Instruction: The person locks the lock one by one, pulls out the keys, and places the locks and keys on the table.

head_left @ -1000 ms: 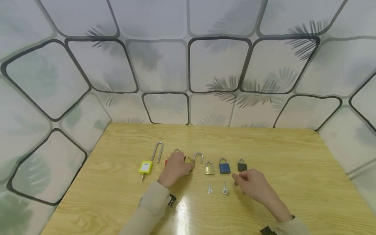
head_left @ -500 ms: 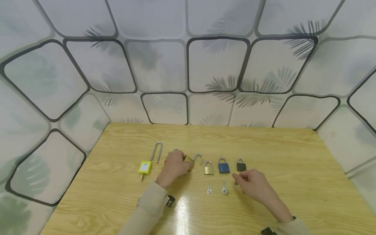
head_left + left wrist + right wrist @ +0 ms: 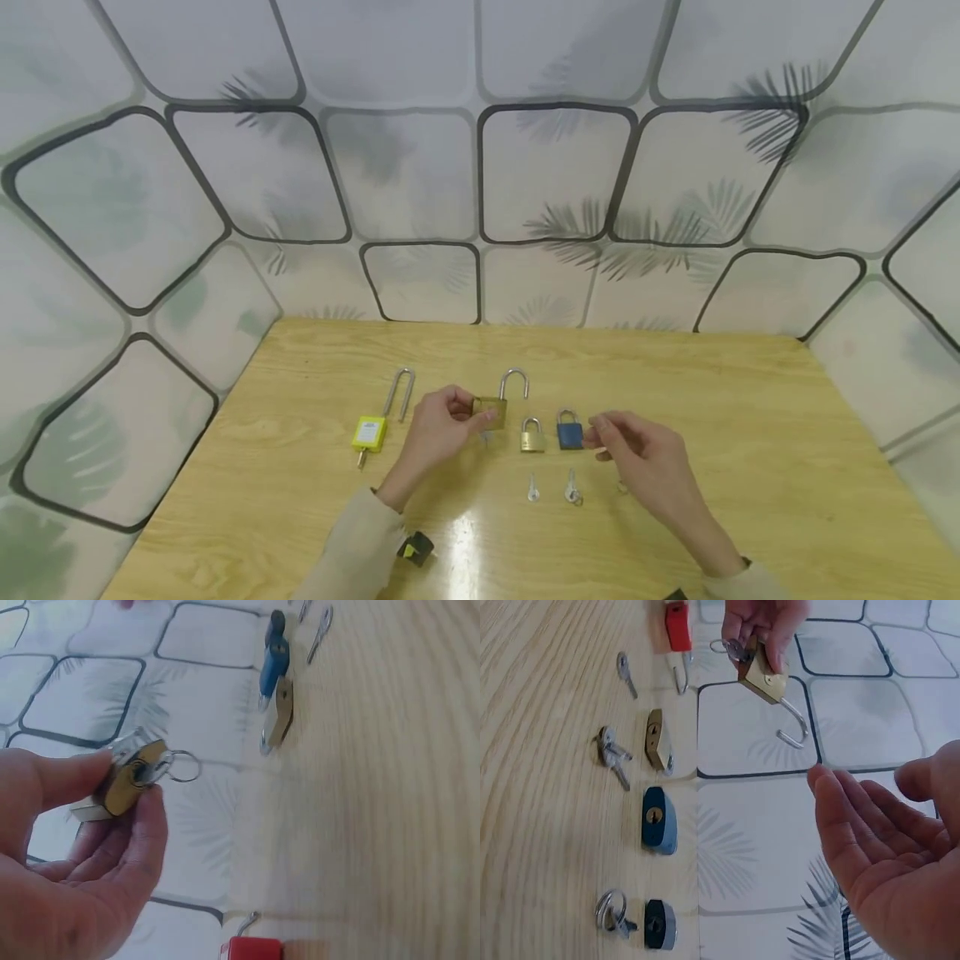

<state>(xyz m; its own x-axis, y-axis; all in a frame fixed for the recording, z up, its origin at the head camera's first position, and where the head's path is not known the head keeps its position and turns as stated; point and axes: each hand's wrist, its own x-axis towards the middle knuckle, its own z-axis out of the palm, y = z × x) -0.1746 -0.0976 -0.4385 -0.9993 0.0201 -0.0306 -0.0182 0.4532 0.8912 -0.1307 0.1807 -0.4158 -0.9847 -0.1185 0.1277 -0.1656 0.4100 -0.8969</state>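
My left hand (image 3: 438, 429) holds a brass padlock (image 3: 491, 412) between thumb and fingers, raised off the table. Its shackle (image 3: 799, 724) is sprung open, and a key on a ring (image 3: 184, 766) sits in the keyhole at its base. My right hand (image 3: 651, 454) holds nothing; in the right wrist view its fingers (image 3: 844, 832) are loosely bent, below the raised shackle. The head view has it right beside a blue padlock (image 3: 569, 435), and it covers the black padlock (image 3: 658, 925) there. A smaller brass padlock (image 3: 532, 440) lies between the hands, shackle closed.
A yellow padlock (image 3: 369, 433) with a long open shackle lies at the left. The red padlock (image 3: 679, 628) is hidden behind my left hand in the head view. Nearer me lie a single key (image 3: 533, 490) and a key bunch (image 3: 572, 485). A patterned curtain (image 3: 420, 167) stands behind.
My left hand has lifted the brass padlock from the table and turned it, shackle pointing up. My right hand has shifted slightly up and left, over the black padlock.
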